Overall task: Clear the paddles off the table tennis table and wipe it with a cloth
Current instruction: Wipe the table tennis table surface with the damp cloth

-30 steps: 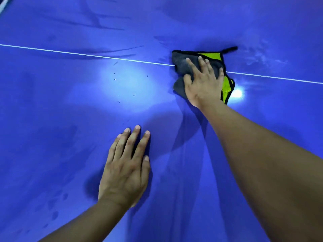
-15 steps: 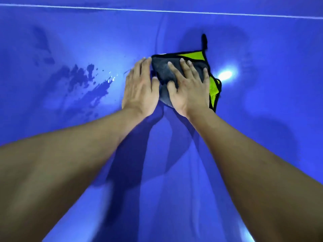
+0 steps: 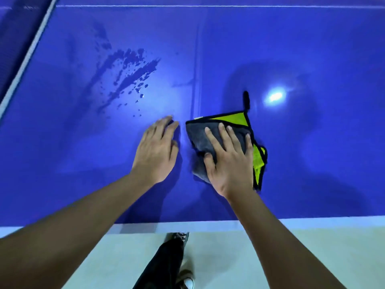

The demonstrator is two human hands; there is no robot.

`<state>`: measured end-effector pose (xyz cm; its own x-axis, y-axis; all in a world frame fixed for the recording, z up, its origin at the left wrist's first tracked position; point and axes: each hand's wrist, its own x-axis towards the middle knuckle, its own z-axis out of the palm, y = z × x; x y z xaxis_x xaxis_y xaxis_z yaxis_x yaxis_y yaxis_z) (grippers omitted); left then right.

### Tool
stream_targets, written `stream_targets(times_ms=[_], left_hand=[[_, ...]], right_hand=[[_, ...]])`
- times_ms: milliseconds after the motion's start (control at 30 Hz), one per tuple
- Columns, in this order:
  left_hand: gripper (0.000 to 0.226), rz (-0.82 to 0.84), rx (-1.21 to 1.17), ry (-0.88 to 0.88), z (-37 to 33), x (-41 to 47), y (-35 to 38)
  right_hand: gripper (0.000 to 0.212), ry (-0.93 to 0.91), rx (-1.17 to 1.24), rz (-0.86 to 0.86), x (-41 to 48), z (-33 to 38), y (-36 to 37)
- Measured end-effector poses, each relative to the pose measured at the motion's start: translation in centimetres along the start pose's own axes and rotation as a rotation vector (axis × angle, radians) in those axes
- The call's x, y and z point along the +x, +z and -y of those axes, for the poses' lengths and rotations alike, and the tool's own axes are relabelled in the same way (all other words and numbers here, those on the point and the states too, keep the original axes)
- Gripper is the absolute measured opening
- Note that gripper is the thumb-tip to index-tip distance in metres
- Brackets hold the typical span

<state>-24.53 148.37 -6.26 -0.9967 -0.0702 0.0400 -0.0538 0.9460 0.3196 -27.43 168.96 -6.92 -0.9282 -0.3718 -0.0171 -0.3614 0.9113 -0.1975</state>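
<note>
On blue table point(image 3: 312, 174), right hand point(image 3: 231, 163) pressing cloth point(image 3: 200, 140), left hand point(image 3: 156, 155) alongside

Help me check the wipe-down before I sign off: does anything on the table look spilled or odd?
Yes. A patch of dark droplets and streaks sits on the table, beyond the left hand, away from the cloth under the right hand. It looks like unwiped liquid.

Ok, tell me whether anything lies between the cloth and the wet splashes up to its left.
Only the left hand, flat beside the cloth on its left, fingertips near the straight line to the wet splashes. The right hand presses the cloth down. No other thing shows on that stretch of the table.
</note>
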Motion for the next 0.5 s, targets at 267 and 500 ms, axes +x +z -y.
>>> stream_targets(times_ms=[267, 500], left_hand=[[0.053, 0.004, 0.041, 0.014, 1.9, -11.3, -2.3], [0.049, -0.007, 0.046, -0.014, 4.2, -12.8, -2.9]], right_hand=[[0.061, -0.014, -0.066, 0.008, -9.1, 2.0, 0.8], [0.059, -0.030, -0.102, -0.041, -8.7, 3.0, 0.9]])
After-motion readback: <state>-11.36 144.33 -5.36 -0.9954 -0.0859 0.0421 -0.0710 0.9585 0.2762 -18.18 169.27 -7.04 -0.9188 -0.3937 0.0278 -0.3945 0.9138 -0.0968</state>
